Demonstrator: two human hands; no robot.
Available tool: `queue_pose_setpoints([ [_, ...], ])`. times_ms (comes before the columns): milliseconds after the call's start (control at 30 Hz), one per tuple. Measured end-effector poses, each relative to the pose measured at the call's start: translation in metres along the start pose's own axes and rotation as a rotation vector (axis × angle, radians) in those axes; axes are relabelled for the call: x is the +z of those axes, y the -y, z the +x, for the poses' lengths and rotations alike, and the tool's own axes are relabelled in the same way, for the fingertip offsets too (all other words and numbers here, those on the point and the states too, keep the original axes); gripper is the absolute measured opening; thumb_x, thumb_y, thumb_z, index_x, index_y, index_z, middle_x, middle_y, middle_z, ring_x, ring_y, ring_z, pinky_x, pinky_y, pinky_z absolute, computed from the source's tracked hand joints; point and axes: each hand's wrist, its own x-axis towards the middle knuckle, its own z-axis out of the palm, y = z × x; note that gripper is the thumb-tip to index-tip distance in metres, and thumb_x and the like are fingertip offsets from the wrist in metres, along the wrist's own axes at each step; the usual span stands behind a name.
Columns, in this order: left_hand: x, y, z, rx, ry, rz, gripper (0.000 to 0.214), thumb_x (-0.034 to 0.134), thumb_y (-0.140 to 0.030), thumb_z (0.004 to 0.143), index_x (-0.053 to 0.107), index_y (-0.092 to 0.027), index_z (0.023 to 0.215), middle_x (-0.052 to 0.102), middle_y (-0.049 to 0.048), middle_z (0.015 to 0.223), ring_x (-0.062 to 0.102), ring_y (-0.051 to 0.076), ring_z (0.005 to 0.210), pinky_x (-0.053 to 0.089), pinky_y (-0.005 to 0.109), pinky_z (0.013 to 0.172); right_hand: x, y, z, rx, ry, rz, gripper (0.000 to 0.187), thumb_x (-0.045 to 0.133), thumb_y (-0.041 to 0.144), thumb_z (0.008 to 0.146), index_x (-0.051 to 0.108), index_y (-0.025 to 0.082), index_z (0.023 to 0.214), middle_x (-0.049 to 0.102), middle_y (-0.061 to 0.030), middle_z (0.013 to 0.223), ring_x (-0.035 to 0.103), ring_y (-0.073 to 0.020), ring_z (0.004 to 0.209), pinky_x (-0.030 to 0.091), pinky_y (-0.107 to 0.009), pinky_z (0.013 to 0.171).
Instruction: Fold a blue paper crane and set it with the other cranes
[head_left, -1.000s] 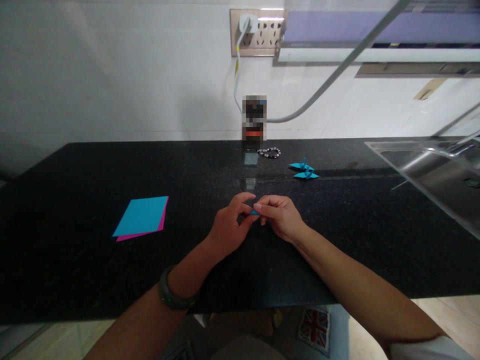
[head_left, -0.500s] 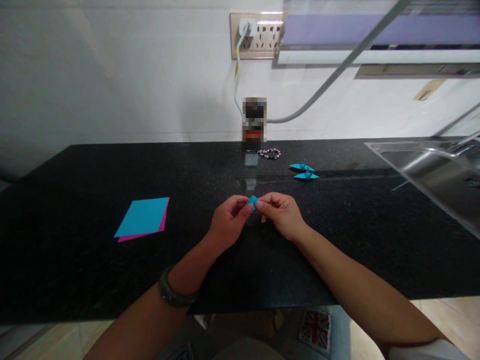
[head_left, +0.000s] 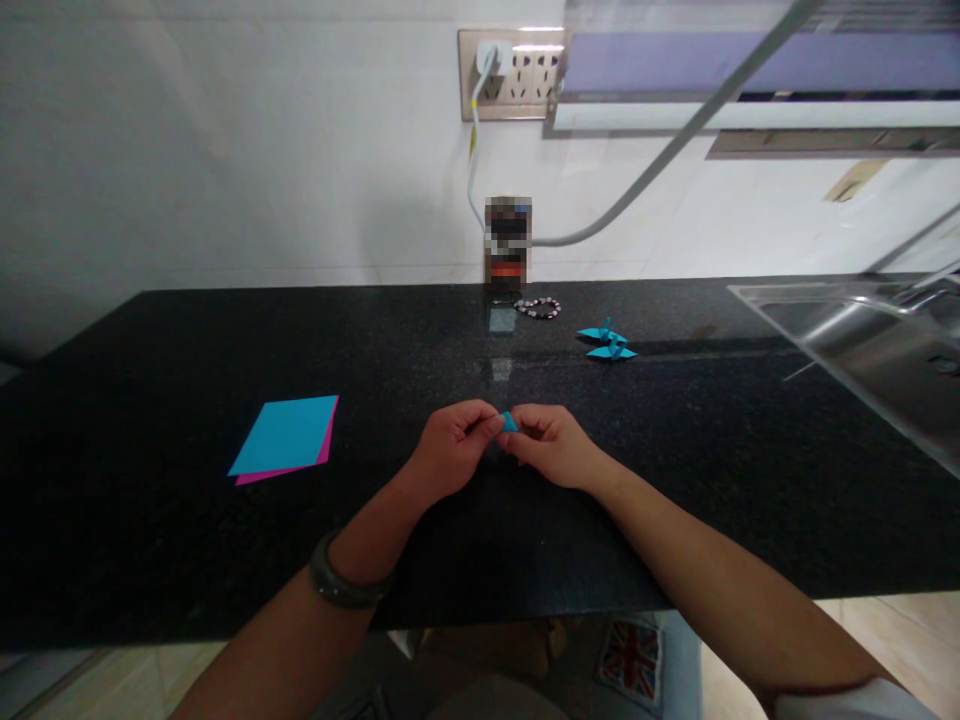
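Between my two hands is a small folded piece of blue paper (head_left: 509, 423), mostly covered by fingers. My left hand (head_left: 459, 445) pinches its left side between thumb and fingers. From the right, my right hand (head_left: 555, 445) grips it with the thumb below and the fingers curled. Both hands are just over the black countertop (head_left: 360, 370). Two blue folded paper cranes (head_left: 611, 352) lie side by side behind my right hand. Off to the left rests a blue paper sheet (head_left: 289, 435) on top of a pink sheet (head_left: 328, 447).
A phone-like device (head_left: 508, 240), blurred out, stands against the wall with a beaded strap (head_left: 541, 308). Its cable runs up to a socket panel (head_left: 512, 75). At the far right is a metal sink (head_left: 892, 340). A grey hose (head_left: 660, 165) crosses the wall.
Both hands have come slightly down toward me with the blue paper. My right thumb has shifted lower, and the paper now shows as a small triangle instead of a diamond.
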Motion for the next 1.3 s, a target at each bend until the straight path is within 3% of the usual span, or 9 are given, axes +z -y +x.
queue_pose_setpoints([
  [233, 0.004, 0.004, 0.002, -0.153, -0.033, -0.368, 0.019, 0.057, -0.034, 0.074, 0.054, -0.015, 0.075, 0.054, -0.0022, 0.059, 0.047, 0.008, 0.052, 0.038, 0.021, 0.051, 0.0, 0.007, 0.0, 0.009, -0.103, 0.129, 0.021, 0.055, 0.036, 0.075, 0.059, 0.016, 0.069, 0.053, 0.0011, 0.058, 0.046, -0.0083, 0.05, 0.037, -0.022, 0.046],
  [367, 0.002, 0.007, 0.003, -0.168, -0.091, -0.352, 0.02, 0.056, -0.034, 0.074, 0.056, -0.014, 0.07, 0.052, -0.0023, 0.054, 0.046, 0.008, 0.05, 0.036, 0.021, 0.05, 0.002, 0.005, 0.001, 0.031, -0.089, 0.108, 0.023, 0.056, 0.039, 0.074, 0.058, 0.016, 0.073, 0.053, 0.0014, 0.058, 0.046, -0.0085, 0.051, 0.037, -0.021, 0.047],
  [533, -0.003, 0.008, 0.004, -0.157, -0.039, -0.282, 0.02, 0.06, -0.034, 0.07, 0.058, -0.014, 0.068, 0.052, -0.0026, 0.054, 0.045, 0.007, 0.049, 0.033, 0.02, 0.047, 0.0, 0.001, 0.003, -0.011, -0.239, 0.002, 0.02, 0.058, 0.037, 0.073, 0.059, 0.017, 0.075, 0.052, 0.0014, 0.06, 0.046, -0.0086, 0.051, 0.037, -0.022, 0.047],
  [733, 0.003, 0.014, 0.003, -0.2, -0.091, -0.488, 0.02, 0.059, -0.034, 0.072, 0.057, -0.014, 0.07, 0.052, -0.0025, 0.059, 0.048, 0.007, 0.054, 0.039, 0.021, 0.054, -0.001, 0.007, 0.0, -0.143, -0.259, -0.028, 0.016, 0.06, 0.03, 0.072, 0.061, 0.016, 0.065, 0.057, -0.0021, 0.067, 0.05, -0.0106, 0.059, 0.039, -0.024, 0.054],
  [800, 0.005, 0.017, 0.002, -0.203, -0.082, -0.553, 0.021, 0.057, -0.035, 0.074, 0.055, -0.015, 0.07, 0.052, -0.0026, 0.06, 0.048, 0.007, 0.055, 0.04, 0.021, 0.055, 0.0, 0.01, 0.0, -0.121, -0.223, 0.031, 0.017, 0.061, 0.032, 0.072, 0.062, 0.016, 0.065, 0.057, -0.0017, 0.067, 0.051, -0.0105, 0.06, 0.04, -0.024, 0.055],
  [1000, 0.005, 0.018, 0.002, -0.183, 0.01, -0.599, 0.025, 0.051, -0.04, 0.078, 0.049, -0.016, 0.073, 0.051, -0.0017, 0.062, 0.05, 0.009, 0.057, 0.042, 0.024, 0.058, 0.002, 0.005, 0.001, 0.139, 0.055, 0.453, 0.028, 0.053, 0.041, 0.077, 0.062, 0.015, 0.072, 0.059, -0.0006, 0.064, 0.052, -0.0075, 0.053, 0.044, -0.022, 0.053],
  [1300, 0.005, 0.016, 0.002, -0.156, 0.062, -0.559, 0.024, 0.047, -0.04, 0.081, 0.047, -0.016, 0.076, 0.049, -0.0028, 0.062, 0.048, 0.009, 0.056, 0.04, 0.023, 0.056, -0.001, -0.003, 0.001, 0.157, 0.118, 0.584, 0.018, 0.061, 0.032, 0.073, 0.062, 0.015, 0.08, 0.063, -0.0013, 0.071, 0.054, -0.0056, 0.052, 0.045, -0.019, 0.052],
])
